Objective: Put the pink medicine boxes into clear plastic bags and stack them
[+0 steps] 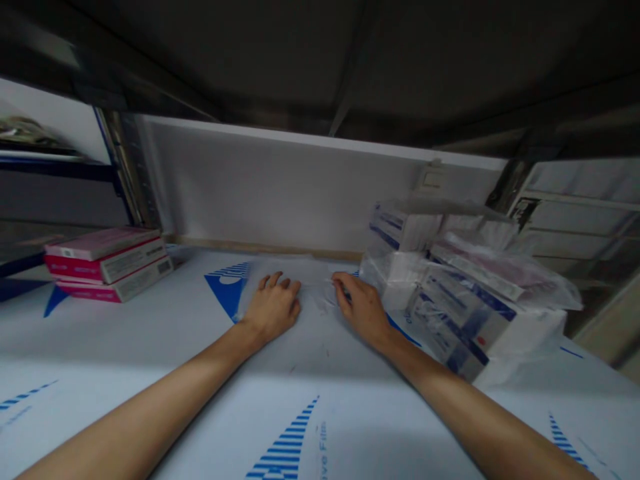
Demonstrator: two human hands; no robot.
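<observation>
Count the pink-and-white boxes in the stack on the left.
3: the top box, the middle box beneath it, and the bottom box on the shelf surface. Any behind them would be hidden.

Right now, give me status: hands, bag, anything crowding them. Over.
Left hand palm-down on bag. Right hand at bag's right side, grip unclear. Bag lying flat. Wrapped boxes close by on right.
</observation>
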